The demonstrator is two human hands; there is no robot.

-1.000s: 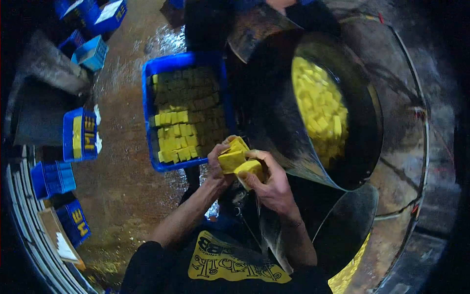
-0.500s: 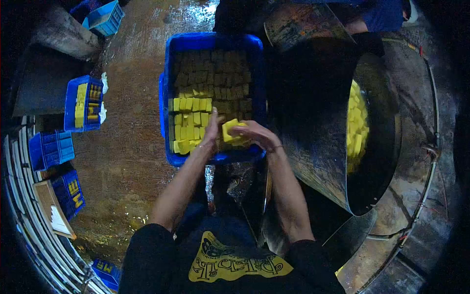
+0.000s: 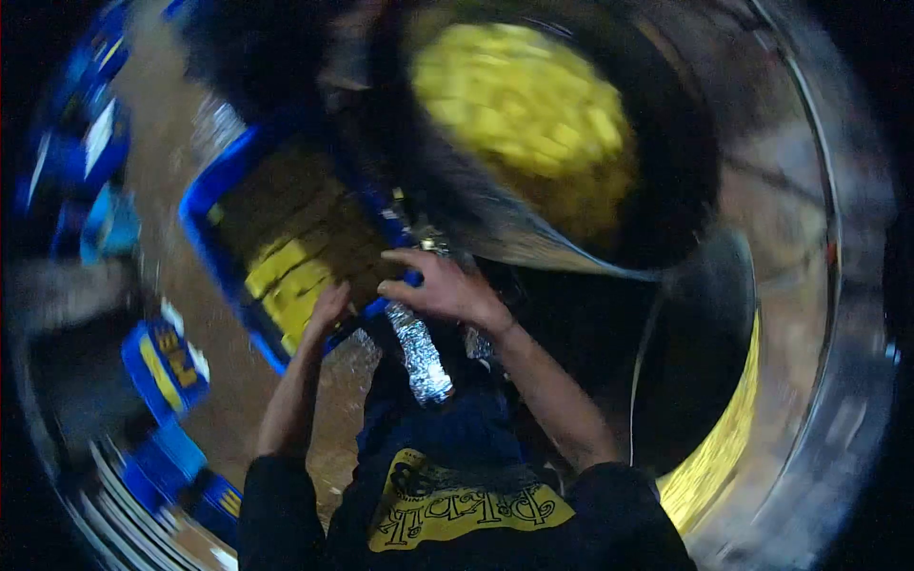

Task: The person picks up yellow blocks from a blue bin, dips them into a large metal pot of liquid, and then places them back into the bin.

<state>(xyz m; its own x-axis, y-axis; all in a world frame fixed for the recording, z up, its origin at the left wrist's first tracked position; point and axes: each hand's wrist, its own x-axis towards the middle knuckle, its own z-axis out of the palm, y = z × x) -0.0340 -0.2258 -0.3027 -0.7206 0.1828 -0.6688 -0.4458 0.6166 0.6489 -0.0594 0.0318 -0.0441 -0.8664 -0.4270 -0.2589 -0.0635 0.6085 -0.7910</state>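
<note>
A blue tub (image 3: 203,205) stands tilted across the view with rows of yellow rectangular blocks (image 3: 293,284) on its near left side. Dark brown pieces in rows fill much of the rest, blurred here. Over the tub's near end is my left hand (image 3: 330,306), close to the yellow blocks; blur hides what its fingers do. My right hand (image 3: 440,287) reaches over the tub's right rim with thumb and fingers apart and nothing between them. To the upper right, a large dark drum (image 3: 681,143) with a wide round mouth holds a heap of yellow blocks (image 3: 519,95).
Smaller blue crates (image 3: 164,366) line the left side, some with yellow lettering. Below the first drum sits another dark rounded vessel (image 3: 590,371), beside a bright yellow mass (image 3: 719,447) at lower right. A pipe (image 3: 826,190) runs along the right. The floor looks wet.
My view has swung to the right, so the tub appears further left and the drum's mouth faces me. The yellow block in my right hand is gone from it, and that hand has opened.
</note>
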